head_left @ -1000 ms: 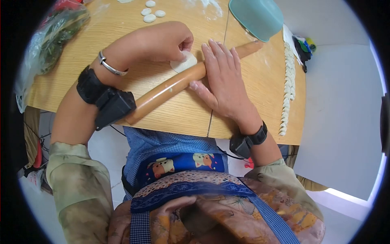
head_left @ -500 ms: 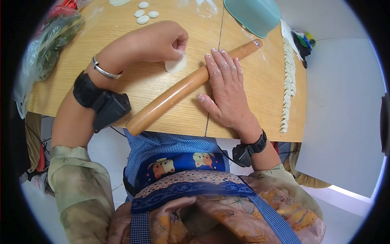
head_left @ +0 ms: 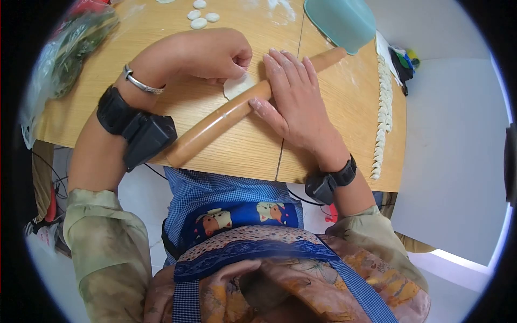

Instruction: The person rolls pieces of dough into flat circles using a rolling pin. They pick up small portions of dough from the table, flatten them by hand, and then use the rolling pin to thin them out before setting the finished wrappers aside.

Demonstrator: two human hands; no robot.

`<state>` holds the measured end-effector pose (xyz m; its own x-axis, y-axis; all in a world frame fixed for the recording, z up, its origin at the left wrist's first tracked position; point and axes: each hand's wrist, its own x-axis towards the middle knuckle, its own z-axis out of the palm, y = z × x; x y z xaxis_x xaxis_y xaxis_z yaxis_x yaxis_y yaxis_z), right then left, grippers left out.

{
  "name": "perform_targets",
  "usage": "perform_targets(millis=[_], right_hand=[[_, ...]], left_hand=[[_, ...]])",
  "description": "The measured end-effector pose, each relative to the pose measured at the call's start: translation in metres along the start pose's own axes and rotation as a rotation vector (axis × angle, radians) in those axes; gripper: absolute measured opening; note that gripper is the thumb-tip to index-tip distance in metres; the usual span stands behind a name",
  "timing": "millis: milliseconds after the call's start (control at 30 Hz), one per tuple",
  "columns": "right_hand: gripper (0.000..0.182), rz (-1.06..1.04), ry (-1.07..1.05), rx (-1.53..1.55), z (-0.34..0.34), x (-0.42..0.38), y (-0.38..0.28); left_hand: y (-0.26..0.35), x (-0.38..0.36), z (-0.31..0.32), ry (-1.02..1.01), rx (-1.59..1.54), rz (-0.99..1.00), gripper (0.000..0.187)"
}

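A wooden rolling pin [head_left: 215,125] lies slantwise on the table, its far end pointing up and right. Flat on top of it rests my right hand [head_left: 296,97], floury fingers stretched out and the thumb along the near side. A thin round dough wrapper [head_left: 238,86] sits against the pin's far side, its lower edge meeting the wood. My left hand [head_left: 223,56] is curled closed at the wrapper's upper edge, pinching it between thumb and fingers.
Several small dough discs [head_left: 198,23] lie at the back. A teal bowl [head_left: 344,24] stands at the back right. Along the right side runs a row of folded dumplings [head_left: 385,107]. A plastic bag of greens [head_left: 81,51] is at the left on the wooden table [head_left: 334,145].
My right hand has rolled the pin away from me, up against the wrapper. The left hand keeps its pinch on the wrapper, which has turned slightly. The view has shifted a little.
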<state>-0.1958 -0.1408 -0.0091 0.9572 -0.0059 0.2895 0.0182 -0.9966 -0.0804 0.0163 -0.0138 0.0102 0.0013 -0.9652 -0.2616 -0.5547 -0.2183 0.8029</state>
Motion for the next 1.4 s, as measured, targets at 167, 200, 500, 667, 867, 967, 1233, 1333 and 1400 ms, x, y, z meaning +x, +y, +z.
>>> perform_targets(millis=[167,200,500,667,867,967,1233,1333,1400], right_hand=[[0.075,0.006,-0.014,0.059,0.006,0.038,0.001],[0.075,0.007,-0.011,0.060,0.009,0.039,0.003],[0.071,-0.103,-0.007,0.062,-0.005,-0.018,0.013],[0.066,-0.130,0.038,0.126,-0.004,-0.021,0.021],[0.055,-0.141,0.111,0.202,0.001,-0.024,0.028],[0.054,-0.151,0.114,0.243,0.000,-0.027,0.029],[0.052,-0.139,0.170,0.186,0.005,-0.031,0.027],[0.052,-0.101,0.232,0.141,0.011,-0.026,0.024],[0.053,-0.072,0.240,0.090,0.013,-0.022,0.022]], left_hand=[[0.001,0.000,0.003,0.048,0.002,-0.031,0.013],[-0.001,0.001,0.004,0.074,-0.028,-0.055,0.014],[-0.002,-0.002,0.000,-0.015,-0.050,0.002,0.013],[-0.006,-0.014,0.011,0.071,-0.109,-0.022,0.011],[0.011,-0.015,0.028,0.231,-0.044,-0.010,0.014],[0.014,-0.013,0.030,0.201,0.085,-0.128,0.015],[0.025,-0.029,0.059,0.451,-0.357,-0.226,0.017],[0.024,-0.031,0.060,0.440,-0.237,-0.274,0.019],[0.026,-0.030,0.056,0.430,-0.228,-0.291,0.021]])
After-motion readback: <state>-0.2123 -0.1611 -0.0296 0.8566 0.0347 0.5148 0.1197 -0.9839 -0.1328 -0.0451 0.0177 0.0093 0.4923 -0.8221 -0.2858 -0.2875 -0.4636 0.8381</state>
